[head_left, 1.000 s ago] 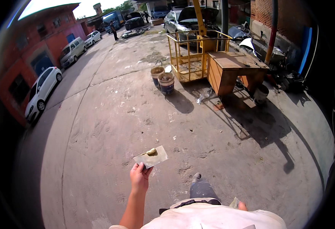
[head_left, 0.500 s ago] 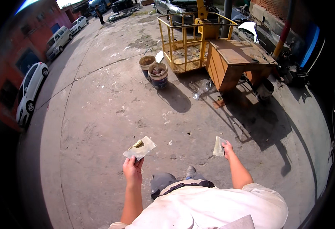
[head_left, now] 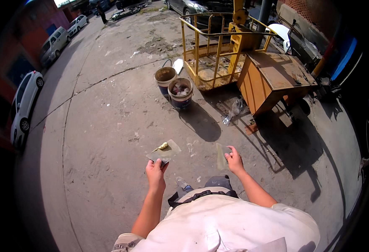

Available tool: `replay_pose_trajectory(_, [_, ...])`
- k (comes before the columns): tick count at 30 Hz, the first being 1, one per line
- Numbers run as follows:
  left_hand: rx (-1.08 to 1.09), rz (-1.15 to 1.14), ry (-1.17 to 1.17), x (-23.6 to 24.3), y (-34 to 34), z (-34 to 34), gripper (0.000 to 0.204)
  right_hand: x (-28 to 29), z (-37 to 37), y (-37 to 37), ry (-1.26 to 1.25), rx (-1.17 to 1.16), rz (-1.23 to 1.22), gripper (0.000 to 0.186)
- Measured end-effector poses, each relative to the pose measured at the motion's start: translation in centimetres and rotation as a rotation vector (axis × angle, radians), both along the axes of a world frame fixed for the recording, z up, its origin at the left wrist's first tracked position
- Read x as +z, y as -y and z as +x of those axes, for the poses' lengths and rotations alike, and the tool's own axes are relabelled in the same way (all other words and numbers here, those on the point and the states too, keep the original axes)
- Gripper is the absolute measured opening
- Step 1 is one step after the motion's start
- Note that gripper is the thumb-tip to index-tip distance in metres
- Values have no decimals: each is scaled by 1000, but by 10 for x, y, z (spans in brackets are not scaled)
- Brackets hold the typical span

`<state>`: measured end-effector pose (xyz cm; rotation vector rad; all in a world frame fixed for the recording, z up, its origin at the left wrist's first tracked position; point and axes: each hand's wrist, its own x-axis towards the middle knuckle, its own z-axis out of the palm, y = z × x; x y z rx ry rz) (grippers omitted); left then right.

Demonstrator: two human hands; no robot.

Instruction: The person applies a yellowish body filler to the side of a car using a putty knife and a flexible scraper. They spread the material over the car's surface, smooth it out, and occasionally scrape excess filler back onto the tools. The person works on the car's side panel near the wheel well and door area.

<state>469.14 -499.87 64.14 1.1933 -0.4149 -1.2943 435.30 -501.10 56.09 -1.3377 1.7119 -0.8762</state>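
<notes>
My left hand (head_left: 155, 175) is closed on the near edge of a thin, flat putty scraper (head_left: 172, 150), held out level in front of me. A dab of pale yellow putty (head_left: 163, 146) sits on top of it. To the right, my right hand (head_left: 235, 164) grips a second thin, pale putty scraper (head_left: 221, 156) by its edge, tilted almost on its side. The two scrapers are apart, with concrete ground showing between them. Below, one of my shoes (head_left: 181, 182) shows beyond my waist.
Ahead stand two buckets, one hollow-looking (head_left: 163, 88) and one (head_left: 180, 103) with lumps inside. To their right are a yellow lift basket (head_left: 197, 46), a worn wooden desk (head_left: 258, 86) and a plastic bag (head_left: 234, 111). A white car (head_left: 23, 103) is parked left; a person (head_left: 102, 14) stands far off.
The buckets, lift basket and desk appear nearer and larger as I move forward. My hands have come closer together, the right one moving left and turning its scraper. My visible foot has changed.
</notes>
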Motion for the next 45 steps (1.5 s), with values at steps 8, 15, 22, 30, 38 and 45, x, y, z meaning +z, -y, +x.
replay_pose_trajectory(8, [-101,-111,250,-8,196,-7,12,67,107,160,-153,-21,-453,27])
replay_pose_trajectory(15, [-85,-164,528,-7,347,-38,14,103,167,330,-155,304,-829,38])
replay_pose_trajectory(22, [-59,-132,915,-6,473,-64,14,101,160,474,-162,381,-743,41])
replay_pose_trajectory(30, [-109,-40,969,-14,562,-78,15,70,153,568,-219,338,-739,43])
replay_pose_trajectory(38, [-101,-79,764,-48,594,-68,19,19,148,636,-219,333,-635,44])
replay_pose_trajectory(45, [4,-139,750,-45,591,-51,19,-57,138,699,-410,320,-352,34])
